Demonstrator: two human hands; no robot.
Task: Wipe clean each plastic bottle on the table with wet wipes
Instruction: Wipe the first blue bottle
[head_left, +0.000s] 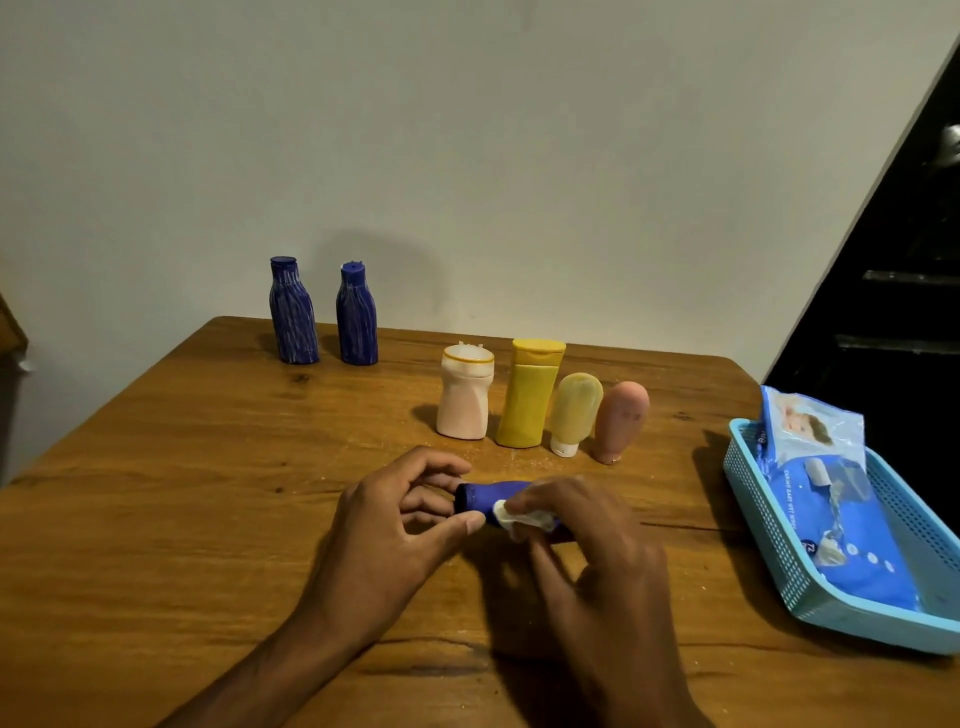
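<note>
While the left hand (395, 512) pinches the cap end of a small blue bottle (493, 500) between thumb and curled fingers, the right hand (582, 540) presses a bunched wet wipe (519, 517) against its side with curled fingertips. That bottle lies sideways, near the middle of the bench (156, 493), just in front of the person; whether it rests on the wood or hangs just above it I cannot tell.

It looks light and stiff, a hard plastic shell that should not dent under rubbing. Once wet it will likely turn slippery, so a hold at the cap or shoulder, where the shape narrows, seems the surest, leaving the body free to be turned and wiped.

At 12 o'clock from the hands stand four more: a white bottle (464, 395), a yellow bottle (530, 392), a pale yellow tube (574, 413) and a pink tube (621, 421), close together. The tubes, standing on their caps, look softer and tippy. At 11 o'clock, near the wall, two streaked blue bottles (293, 312) stand well apart from these. At 3 o'clock a blue basket (769, 566) holds the wipes pack (841, 519).
</note>
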